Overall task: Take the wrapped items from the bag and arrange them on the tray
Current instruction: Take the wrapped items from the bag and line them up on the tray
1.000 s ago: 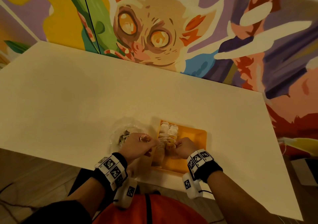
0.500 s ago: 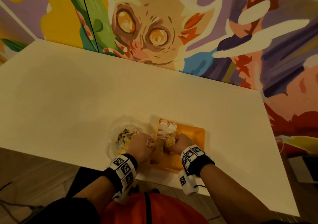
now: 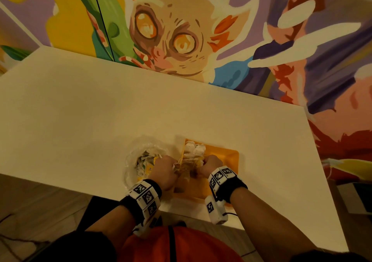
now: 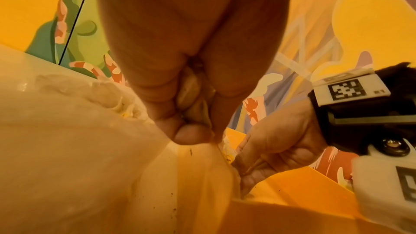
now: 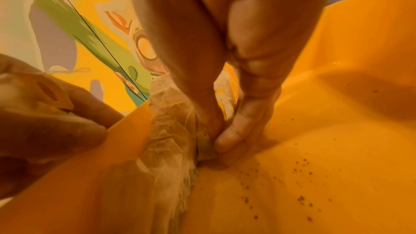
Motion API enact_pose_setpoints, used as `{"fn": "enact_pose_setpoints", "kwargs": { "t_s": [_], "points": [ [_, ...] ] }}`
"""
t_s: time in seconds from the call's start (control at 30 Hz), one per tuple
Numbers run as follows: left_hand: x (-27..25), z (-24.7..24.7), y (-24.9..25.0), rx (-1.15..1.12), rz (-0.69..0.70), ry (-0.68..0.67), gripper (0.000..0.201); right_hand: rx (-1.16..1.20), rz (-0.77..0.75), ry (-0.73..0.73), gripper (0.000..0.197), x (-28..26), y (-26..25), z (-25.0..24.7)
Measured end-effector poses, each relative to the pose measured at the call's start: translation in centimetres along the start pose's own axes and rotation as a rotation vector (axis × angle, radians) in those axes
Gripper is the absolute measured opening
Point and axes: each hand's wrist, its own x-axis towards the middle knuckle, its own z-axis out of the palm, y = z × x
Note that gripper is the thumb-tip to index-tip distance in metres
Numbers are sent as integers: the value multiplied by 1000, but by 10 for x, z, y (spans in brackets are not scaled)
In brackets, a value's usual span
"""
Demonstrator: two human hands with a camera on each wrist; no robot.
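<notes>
Both hands are at the near edge of the white table, working at the left side of the orange tray. The left hand sits at the tray's left wall; its fingers are curled and pinch a pale wrapped item with a small yellow tag, seen in the left wrist view and again at the left of the right wrist view. The right hand is inside the tray; thumb and fingers are closed on the edge of a wrapped item lying in the row of wrapped items along the tray's left wall.

That row runs from the far left corner of the tray toward the person; two white items at its far end show clearly in the head view, while the nearer ones are partly hidden by the hands. The tray floor to the right of the row is bare orange plastic with dark specks scattered on it.

The clear plastic bag lies open on the table just left of the tray, touching or nearly touching its wall; more wrapped items with yellow tags are visible inside it.

Both wrists carry black bands with white marker blocks. A painted mural covers the wall behind the table
</notes>
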Motion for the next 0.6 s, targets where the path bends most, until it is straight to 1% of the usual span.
{"fn": "enact_pose_setpoints", "kwargs": {
  "t_s": [0.17,0.2,0.27,0.33,0.37,0.43,0.5,0.53,0.57,0.6],
  "points": [
    [1,0,-3,-4,16,8,44,50,0,-46,24,-3,1,-3],
    [1,0,-5,-6,17,21,40,80,2,-48,26,-4,1,-3],
    [0,0,-10,-39,22,49,23,97,-6,-43,29,-6,2,-4],
    [-2,-4,-12,-199,20,75,11,76,-17,-32,32,-9,3,-7],
    [-3,-7,-12,-293,19,79,11,75,-8,-17,33,-11,3,-9],
    [-6,-13,-10,-426,22,82,16,97,-11,35,36,-15,2,-13],
    [-7,-18,-9,-503,20,67,20,97,-107,143,35,-24,-3,-18],
    [-8,-21,-7,-527,22,50,24,137,-189,204,29,-33,-8,-21],
    [-9,-22,-6,-536,26,30,27,208,-284,238,23,-40,-13,-22],
    [-9,-23,-6,-540,30,13,29,293,-391,220,18,-49,-19,-23]
  ]
}}
